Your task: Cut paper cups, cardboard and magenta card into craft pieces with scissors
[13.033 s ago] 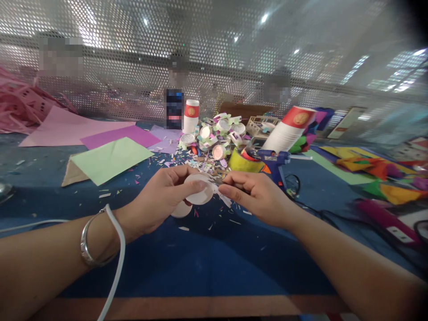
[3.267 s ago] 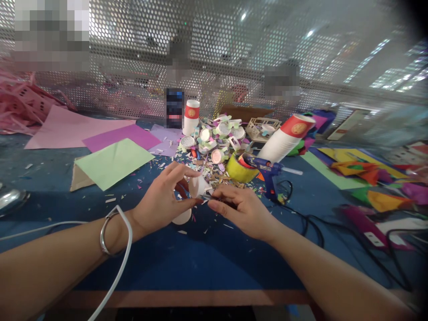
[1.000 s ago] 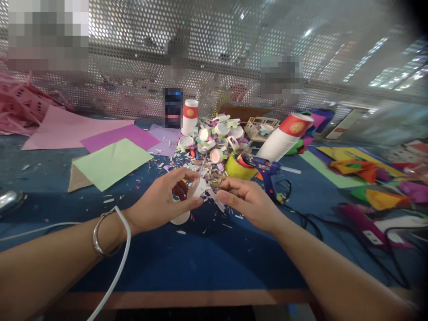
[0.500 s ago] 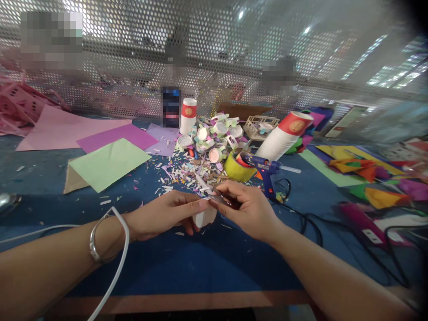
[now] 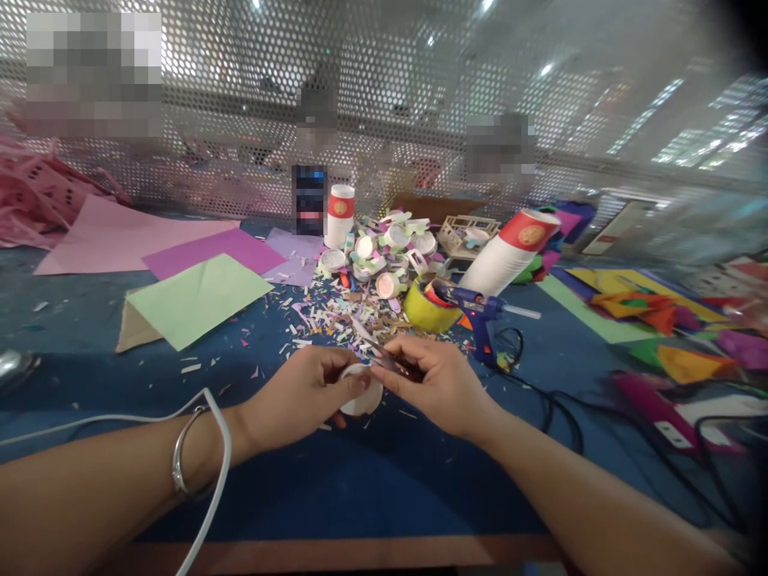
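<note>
My left hand [image 5: 303,392] is closed around a small white paper cup piece [image 5: 362,394], fingers curled over its rim. My right hand [image 5: 435,380] sits just right of it, closed on small scissors [image 5: 384,362] whose blades point left and up toward the cup. Both hands hover low over the blue table [image 5: 336,472]. A silver bangle [image 5: 183,456] and a white cable [image 5: 210,480] lie at my left wrist.
Paper scraps [image 5: 324,316] and a heap of cut cup bottoms [image 5: 384,252] lie beyond my hands. A yellow tape roll [image 5: 427,308], a blue glue gun [image 5: 480,308], stacked red-rimmed cups [image 5: 507,248], a green sheet [image 5: 195,296], and black cords [image 5: 552,408] surround them. A perforated metal screen stands behind.
The cup piece has turned in my left hand so its round rim faces me. My right hand stays closed on the scissors at the cup's edge. Both hands shifted slightly.
</note>
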Action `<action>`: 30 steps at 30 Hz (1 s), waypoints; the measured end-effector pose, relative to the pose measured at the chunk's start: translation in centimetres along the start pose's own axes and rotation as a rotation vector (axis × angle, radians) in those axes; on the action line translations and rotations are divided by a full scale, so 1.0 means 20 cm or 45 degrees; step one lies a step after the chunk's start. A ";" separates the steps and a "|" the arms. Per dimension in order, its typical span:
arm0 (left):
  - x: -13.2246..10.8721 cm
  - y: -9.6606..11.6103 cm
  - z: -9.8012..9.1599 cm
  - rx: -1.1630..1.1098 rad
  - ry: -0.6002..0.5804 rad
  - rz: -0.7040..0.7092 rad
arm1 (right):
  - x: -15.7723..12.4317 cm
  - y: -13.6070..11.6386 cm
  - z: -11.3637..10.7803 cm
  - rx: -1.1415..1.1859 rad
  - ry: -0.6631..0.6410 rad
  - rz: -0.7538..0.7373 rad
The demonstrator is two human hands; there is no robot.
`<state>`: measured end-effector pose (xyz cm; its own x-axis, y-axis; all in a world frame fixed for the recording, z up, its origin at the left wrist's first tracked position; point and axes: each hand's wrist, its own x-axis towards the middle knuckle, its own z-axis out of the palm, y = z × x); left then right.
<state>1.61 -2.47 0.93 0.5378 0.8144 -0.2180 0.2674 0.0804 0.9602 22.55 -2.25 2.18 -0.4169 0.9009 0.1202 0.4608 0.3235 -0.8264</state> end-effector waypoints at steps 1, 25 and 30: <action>0.00 0.00 0.00 0.003 0.008 0.024 | 0.00 0.00 0.00 0.006 0.006 0.003; 0.01 0.04 0.00 -0.010 -0.092 0.011 | 0.01 -0.01 0.01 0.507 -0.127 0.179; 0.00 0.04 -0.01 0.090 -0.075 0.064 | 0.01 -0.02 0.02 0.608 -0.152 0.242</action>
<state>1.69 -2.40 1.83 0.5976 0.7809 -0.1818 0.2937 -0.0022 0.9559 22.03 -2.30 2.36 -0.4598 0.8827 -0.0968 0.1403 -0.0354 -0.9895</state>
